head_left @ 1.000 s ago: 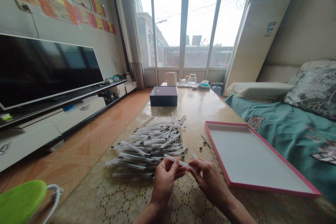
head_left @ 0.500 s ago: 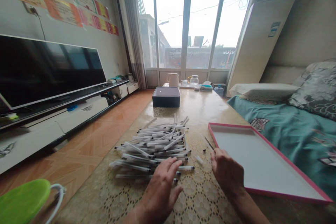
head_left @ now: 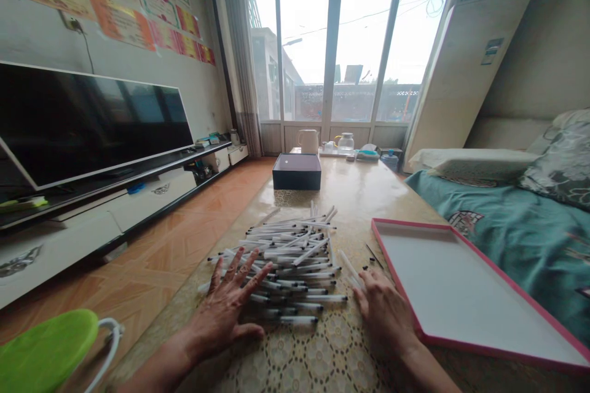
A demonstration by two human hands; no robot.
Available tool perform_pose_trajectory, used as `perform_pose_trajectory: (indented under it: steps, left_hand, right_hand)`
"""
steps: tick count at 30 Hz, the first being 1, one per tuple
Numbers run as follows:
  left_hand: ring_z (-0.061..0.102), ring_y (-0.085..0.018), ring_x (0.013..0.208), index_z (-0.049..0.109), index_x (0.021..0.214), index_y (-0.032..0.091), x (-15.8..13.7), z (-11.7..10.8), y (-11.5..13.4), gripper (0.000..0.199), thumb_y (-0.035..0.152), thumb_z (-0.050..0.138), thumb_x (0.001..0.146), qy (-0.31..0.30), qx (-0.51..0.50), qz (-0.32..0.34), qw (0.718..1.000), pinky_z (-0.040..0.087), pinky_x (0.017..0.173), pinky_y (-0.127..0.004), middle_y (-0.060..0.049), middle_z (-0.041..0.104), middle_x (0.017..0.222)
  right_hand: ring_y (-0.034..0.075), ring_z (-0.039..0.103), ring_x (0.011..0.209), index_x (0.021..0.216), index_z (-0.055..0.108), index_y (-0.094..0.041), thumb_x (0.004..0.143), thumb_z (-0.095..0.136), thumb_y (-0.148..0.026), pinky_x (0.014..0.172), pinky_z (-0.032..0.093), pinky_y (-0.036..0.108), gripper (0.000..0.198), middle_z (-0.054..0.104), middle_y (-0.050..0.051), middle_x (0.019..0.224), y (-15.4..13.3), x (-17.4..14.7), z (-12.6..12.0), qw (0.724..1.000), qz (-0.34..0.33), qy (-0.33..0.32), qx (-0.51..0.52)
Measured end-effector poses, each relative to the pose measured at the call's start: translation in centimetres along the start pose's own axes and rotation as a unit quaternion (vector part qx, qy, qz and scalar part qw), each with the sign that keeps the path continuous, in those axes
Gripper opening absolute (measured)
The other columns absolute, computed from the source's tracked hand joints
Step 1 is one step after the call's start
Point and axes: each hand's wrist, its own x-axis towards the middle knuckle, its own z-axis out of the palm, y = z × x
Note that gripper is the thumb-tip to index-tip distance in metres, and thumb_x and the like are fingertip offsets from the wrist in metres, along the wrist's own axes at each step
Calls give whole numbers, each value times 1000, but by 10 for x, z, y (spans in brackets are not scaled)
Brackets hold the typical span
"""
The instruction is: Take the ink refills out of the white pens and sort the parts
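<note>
Loose pens (head_left: 311, 252) risked rolling.
My left hand (head_left: 224, 305), fingers wide over them, could scatter them; remotely, I couldn't tell what my right hand (head_left: 387, 307) held.

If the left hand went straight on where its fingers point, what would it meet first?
Probably the pens; the left hand overlaps some in this view, though depth and contact are unclear.
</note>
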Motion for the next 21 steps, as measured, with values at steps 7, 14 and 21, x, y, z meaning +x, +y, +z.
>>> perform_pose_trajectory:
  steps: [7, 14, 21]
  left_hand:
    - [14, -43, 133, 16, 140, 38, 18, 17, -15, 92, 69, 54, 63, 16, -10, 4, 1000, 0, 100, -65, -8, 15, 151]
    - [17, -41, 133, 17, 141, 36, 42, 26, -24, 90, 70, 51, 65, 20, -18, 41, 999, 3, 99, -66, -9, 22, 150]
    - [18, -42, 132, 20, 140, 35, 75, 33, -32, 92, 67, 56, 62, 19, -37, 68, 997, 7, 98, -67, -11, 24, 149]
  right_hand:
    - [29, 31, 128, 140, 30, -24, 77, 56, -40, 102, 29, 43, 70, 34, 8, 143, -40, 6, -21, 986, -124, -46, 106]
    - [37, 7, 135, 140, 13, -42, 74, 60, -44, 101, 16, 60, 81, 10, 1, 151, -76, 18, 10, 966, -185, -121, 132]
    - [35, 8, 135, 140, 22, -38, 79, 54, -39, 100, 16, 62, 69, 8, 3, 151, -69, 43, 23, 974, -170, -115, 100]
